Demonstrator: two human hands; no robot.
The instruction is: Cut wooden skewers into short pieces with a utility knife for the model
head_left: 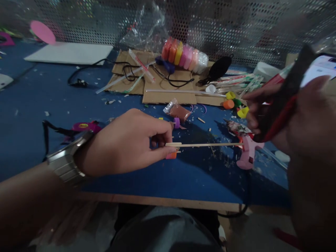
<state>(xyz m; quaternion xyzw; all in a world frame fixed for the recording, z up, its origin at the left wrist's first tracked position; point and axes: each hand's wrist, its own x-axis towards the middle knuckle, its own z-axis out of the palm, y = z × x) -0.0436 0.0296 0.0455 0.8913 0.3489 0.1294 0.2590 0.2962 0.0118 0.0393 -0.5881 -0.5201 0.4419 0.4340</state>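
Note:
My left hand (131,141), with a metal watch on the wrist, pinches one end of a thin wooden stick (207,144) that points right, level above the blue table (39,140). A small orange piece (171,155) sits under its fingertips. My right hand (301,119) is close to the camera and blurred, closed around a red and black tool (286,101) that looks like cutters, near the stick's far end. A pink glue gun (248,152) lies on the table just below that end.
Cardboard sheets (168,94) lie at the back with black cables, straws (236,84), a stack of coloured clay discs (183,56) in plastic and small coloured caps (232,101). A white board (70,53) lies far left. Perforated metal wall behind. Scraps litter the table.

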